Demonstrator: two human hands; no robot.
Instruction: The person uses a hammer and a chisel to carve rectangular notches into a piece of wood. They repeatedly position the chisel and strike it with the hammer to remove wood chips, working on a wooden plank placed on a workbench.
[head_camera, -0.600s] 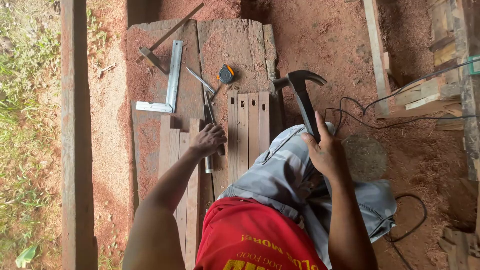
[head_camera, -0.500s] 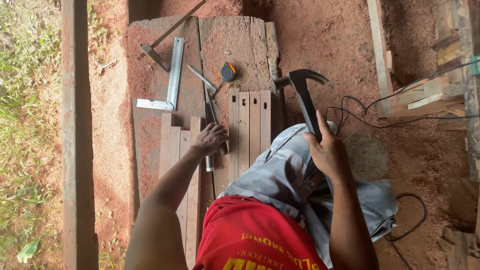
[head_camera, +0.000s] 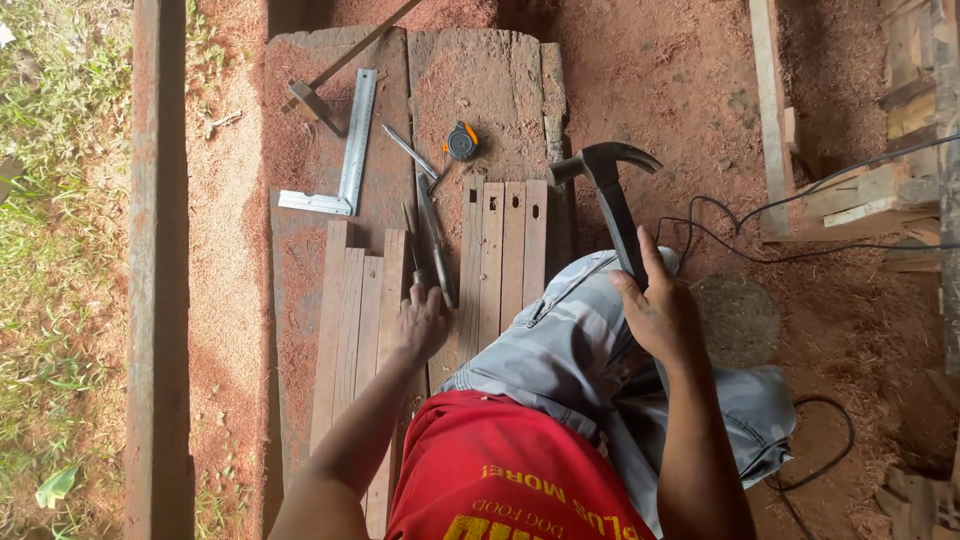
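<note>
A claw hammer (head_camera: 612, 195) with a dark metal head and a black handle is clamped in the grip of the right hand (head_camera: 660, 315), held raised over the grey-clad knee at about three o'clock of the work area, its curved claw turned toward two o'clock. The left hand (head_camera: 422, 322) is laid near the centre on a slim chisel-like tool (head_camera: 432, 240); whether its fingers are closed around that tool or merely pressed on it cannot be told. Under the left hand, a set of narrow wooden slats (head_camera: 355, 320) is spread side by side, and a second set of slats (head_camera: 503, 250), cut with small rectangular slots near their far ends, lies just beside them toward one o'clock. Both sets rest on rough, weathered boards (head_camera: 490, 90) dusted with red earth. At eleven o'clock a bright metal try square (head_camera: 345, 160) is seen lying flat, with a rusty hammer-like tool (head_camera: 345, 62) just beyond it. At twelve o'clock a small round tape measure (head_camera: 461, 142), black with orange, is set next to a thin metal rod (head_camera: 410, 152). Black cables (head_camera: 760, 235) are looped over the red soil at three o'clock, near stacked timber offcuts (head_camera: 870, 200). A long weathered beam (head_camera: 158, 270) runs along nine o'clock, with grass (head_camera: 50, 250) beyond it.
</note>
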